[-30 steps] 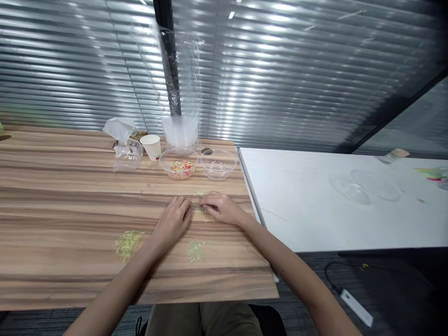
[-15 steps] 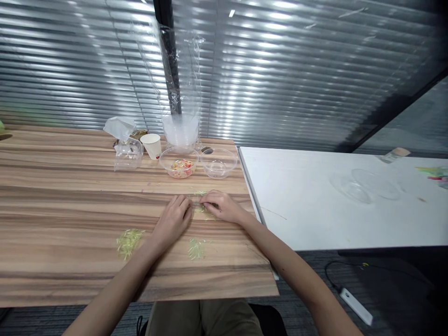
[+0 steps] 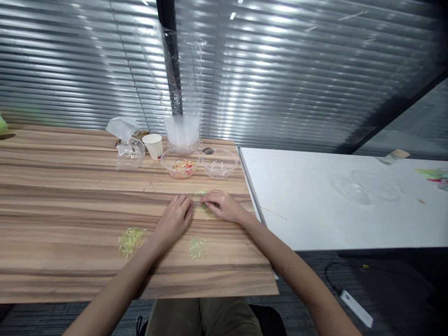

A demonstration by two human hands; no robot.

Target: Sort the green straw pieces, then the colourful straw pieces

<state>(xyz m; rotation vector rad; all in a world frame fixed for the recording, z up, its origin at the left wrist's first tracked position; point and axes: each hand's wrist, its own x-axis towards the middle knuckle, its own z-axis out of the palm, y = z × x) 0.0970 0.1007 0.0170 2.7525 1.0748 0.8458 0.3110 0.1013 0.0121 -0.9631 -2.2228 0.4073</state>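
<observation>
Starting at the left, a pile of yellow-green strips [image 3: 131, 240] lies on the table [image 3: 63, 210], just beside your left forearm [image 3: 149, 252] — a sideways swing could scatter it. Your left hand [image 3: 175, 217] has its fingers curled; whether it holds anything, you cannot tell from here. A smaller pile [image 3: 196, 248] sits nearer you, where a dragging sleeveless wrist could smear it. Loose strips [image 3: 209, 214] lie by your right hand [image 3: 222, 206], fingers bent as if pinching, grip hidden — hurrying could spread them.
</observation>
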